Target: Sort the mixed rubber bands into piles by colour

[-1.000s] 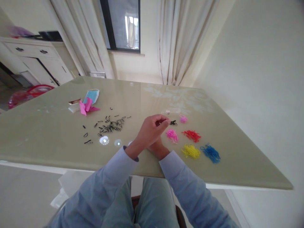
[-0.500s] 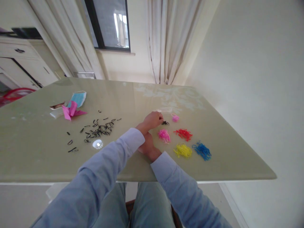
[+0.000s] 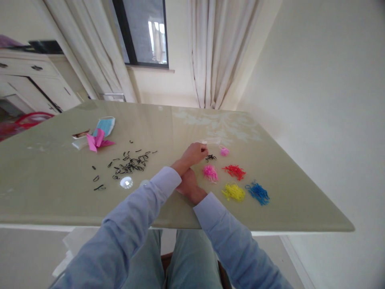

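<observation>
The gathering looked part done: the pink heap [image 3: 210, 173], red heap [image 3: 235, 171], yellow heap [image 3: 234, 192] and blue heap [image 3: 258, 192] lay apart from one another on the right of the table [image 3: 288, 204], each fairly compact. The black bands were split between a small black heap [image 3: 211, 157], just beyond the pink one, and a wide black scatter [image 3: 134, 164] on the left, which seemed to be the part left to collect. The left hand [image 3: 195, 153] lay across the right wrist area, its fingers curled well in, their tips just beside the small black heap; whether they touched it or pinched a band could not be told. The right hand [image 3: 188, 182] was low at the table beneath the left wrist, partly covered; its fingers were hidden, so neither its opening nor anything in its grasp could be made out.
</observation>
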`<state>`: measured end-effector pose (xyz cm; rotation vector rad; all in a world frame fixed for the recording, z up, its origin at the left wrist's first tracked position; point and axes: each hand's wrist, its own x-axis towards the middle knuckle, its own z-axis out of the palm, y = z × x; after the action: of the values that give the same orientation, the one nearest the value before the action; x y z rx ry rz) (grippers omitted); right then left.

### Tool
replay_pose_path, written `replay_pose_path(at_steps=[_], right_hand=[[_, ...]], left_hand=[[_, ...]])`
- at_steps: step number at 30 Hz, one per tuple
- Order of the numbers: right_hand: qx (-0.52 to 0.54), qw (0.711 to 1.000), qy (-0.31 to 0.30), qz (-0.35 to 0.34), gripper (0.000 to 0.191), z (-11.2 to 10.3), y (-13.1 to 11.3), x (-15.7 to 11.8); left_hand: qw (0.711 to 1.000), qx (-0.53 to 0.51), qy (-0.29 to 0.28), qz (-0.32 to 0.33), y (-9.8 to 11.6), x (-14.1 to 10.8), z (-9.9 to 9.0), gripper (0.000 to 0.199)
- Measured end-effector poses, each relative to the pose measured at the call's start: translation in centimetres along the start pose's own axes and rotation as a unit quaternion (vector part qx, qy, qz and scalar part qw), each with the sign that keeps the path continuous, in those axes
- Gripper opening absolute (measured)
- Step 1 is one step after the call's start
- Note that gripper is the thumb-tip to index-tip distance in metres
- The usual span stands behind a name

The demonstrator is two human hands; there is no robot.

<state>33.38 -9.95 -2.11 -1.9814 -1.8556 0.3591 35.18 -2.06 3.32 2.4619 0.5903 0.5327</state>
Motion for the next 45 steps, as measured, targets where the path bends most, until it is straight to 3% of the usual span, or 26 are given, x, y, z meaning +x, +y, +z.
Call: replay_pose_path(at_steps=[6, 9, 14, 17, 21, 24, 27, 30, 37, 45], right_hand=[[-0.068, 0.997, -0.023, 0.006, 0.026, -1.1, -1.0, -0.5], [-0.073, 0.997, -0.009, 0.037, 0.026, -1.4, -1.0, -0.5], [-0.028, 0.999, 0.026, -0.008, 0.023, -1.7, -0.8, -0.6], [0.01, 0.999, 0.046, -0.014, 0.023, -1.7, -0.9, -0.7], [0.057, 0.996, 0.064, -0.027, 0.021, -1.6, -0.8, -0.7], [0.118, 0.987, 0.112, -0.009, 0.021, -1.4, -0.5, -0.1], [0.177, 0.971, 0.154, 0.033, 0.025, -1.3, -0.4, 1.3], [0.165, 0.979, 0.117, 0.029, 0.025, -1.1, -0.9, 3.6], [0.023, 0.996, 0.01, -0.083, 0.025, 0.0, -4.0, 9.0], [-0.015, 0.992, 0.002, -0.126, 0.017, 0.6, -4.6, 9.9]], left_hand=[[0.972, -0.165, 0.16, -0.042, -0.1, -4.7, -2.5, 0.025], [0.962, -0.181, 0.194, -0.067, -1.2, -7.7, -3.4, 0.023], [0.952, -0.164, 0.229, -0.119, -3.9, -12.6, -3.8, 0.021], [0.957, -0.154, 0.203, -0.136, -4.8, -15.2, -3.9, 0.021], [0.981, -0.097, 0.137, -0.098, -5.1, -17.5, -4.0, 0.021], [0.984, -0.073, 0.126, -0.098, -4.8, -18.1, -4.0, 0.022], [0.993, -0.027, 0.076, -0.082, -4.4, -18.0, -4.1, 0.016], [0.998, 0.029, 0.03, -0.051, -4.1, -17.8, -4.0, 0.013], [0.998, 0.019, 0.038, -0.053, -4.4, -17.6, -3.8, 0.016], [0.997, 0.022, 0.038, -0.061, -4.4, -17.4, -3.8, 0.017]])
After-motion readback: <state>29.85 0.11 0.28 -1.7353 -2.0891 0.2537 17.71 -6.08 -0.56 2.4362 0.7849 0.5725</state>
